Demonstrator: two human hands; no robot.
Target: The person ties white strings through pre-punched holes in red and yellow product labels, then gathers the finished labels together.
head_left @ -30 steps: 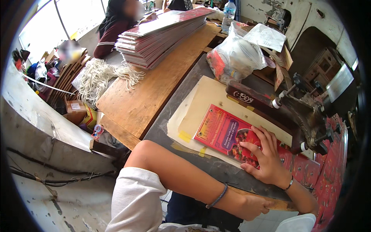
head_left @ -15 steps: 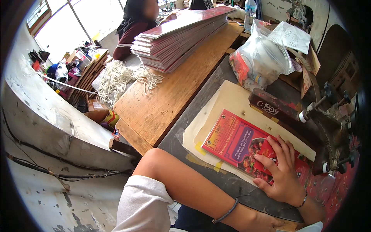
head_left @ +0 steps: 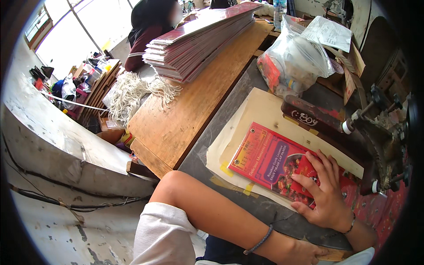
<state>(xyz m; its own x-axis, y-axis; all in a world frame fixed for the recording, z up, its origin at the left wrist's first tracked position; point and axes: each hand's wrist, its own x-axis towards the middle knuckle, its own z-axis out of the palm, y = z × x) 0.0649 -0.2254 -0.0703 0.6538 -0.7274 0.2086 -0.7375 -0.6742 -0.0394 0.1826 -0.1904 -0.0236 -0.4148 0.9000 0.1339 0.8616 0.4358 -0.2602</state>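
Note:
A red printed sign with metal eyelets at its left corners lies on a beige board. My right hand rests on the sign's right part, fingers spread, with the thumb by its near edge. Across the lower part of the view stretches my left forearm, with a dark cord round its wrist. My left hand, at the bottom edge, has its fingers curled over a wooden piece; part of this hold is cut off.
Right of the board stands a dark metal machine with a bar. Beyond are a clear plastic bag and cardboard. A wooden table bears stacked red signs and white cords. A person sits behind.
The view has shifted slightly, so the table and stack appear a little farther left. My right hand still lies on the sign, and my left hand stays by the wooden piece.

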